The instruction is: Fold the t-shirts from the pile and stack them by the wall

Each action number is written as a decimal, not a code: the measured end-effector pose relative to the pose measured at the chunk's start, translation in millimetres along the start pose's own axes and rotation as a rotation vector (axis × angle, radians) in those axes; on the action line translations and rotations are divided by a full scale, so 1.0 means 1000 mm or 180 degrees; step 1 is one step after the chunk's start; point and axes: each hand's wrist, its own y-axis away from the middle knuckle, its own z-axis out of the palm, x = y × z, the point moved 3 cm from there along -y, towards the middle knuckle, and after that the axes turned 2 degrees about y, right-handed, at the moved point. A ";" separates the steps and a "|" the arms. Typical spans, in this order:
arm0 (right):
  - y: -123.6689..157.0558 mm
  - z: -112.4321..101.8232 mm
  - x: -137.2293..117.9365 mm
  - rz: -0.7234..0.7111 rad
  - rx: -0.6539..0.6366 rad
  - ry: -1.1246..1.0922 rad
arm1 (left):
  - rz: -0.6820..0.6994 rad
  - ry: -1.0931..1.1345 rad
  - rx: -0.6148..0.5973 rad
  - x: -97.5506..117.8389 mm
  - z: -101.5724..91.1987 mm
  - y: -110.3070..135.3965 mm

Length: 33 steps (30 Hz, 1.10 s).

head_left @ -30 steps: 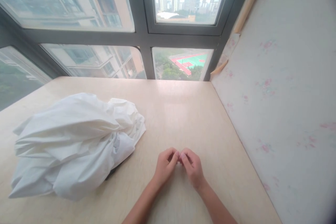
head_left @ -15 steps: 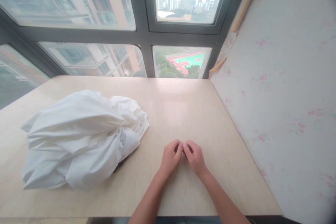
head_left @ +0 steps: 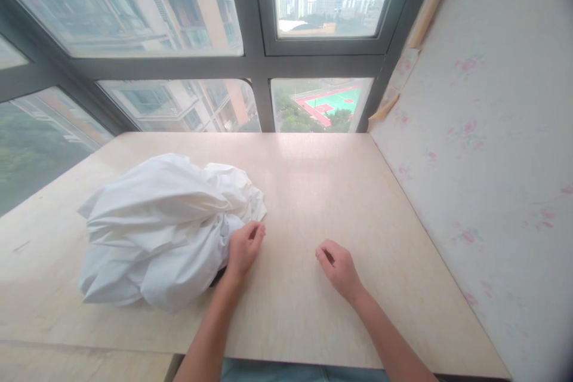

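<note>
A crumpled heap of white cloth (head_left: 156, 233) lies on the left half of the pale, wood-look tabletop (head_left: 304, 310). A bit of something dark peeks out beneath its right lower edge; what it is stays hidden. My left hand (head_left: 245, 246) is at the right edge of the cloth, its fingers curled with the thumb against them. Whether it touches the fabric I cannot tell, and nothing shows in its grasp. Over the middle right of the tabletop, my right hand (head_left: 339, 265) is apart from the cloth, loosely closed, with only a gap between thumb and fingers.
Grey-framed windows (head_left: 255, 65) rise behind the far edge, showing buildings and a sports court outside. A wall with flowered paper (head_left: 483, 149) bounds the right side. Its paper is peeling (head_left: 385, 110) near the window corner.
My two hands were together at the fingertips. The left has moved left to the cloth's edge, while the right stays near its place. The view has turned slightly left.
</note>
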 end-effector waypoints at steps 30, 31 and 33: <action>0.012 0.000 0.003 0.0373 0.0170 -0.0767 | 0.0048 0.0356 -0.0795 0.055 0.108 0.069; 0.012 0.000 0.004 0.0396 0.0123 -0.0715 | 0.0035 0.0352 -0.0785 0.054 0.109 0.069; 0.010 0.000 0.005 0.0436 0.0110 -0.0577 | 0.0031 0.0347 -0.0782 0.053 0.110 0.070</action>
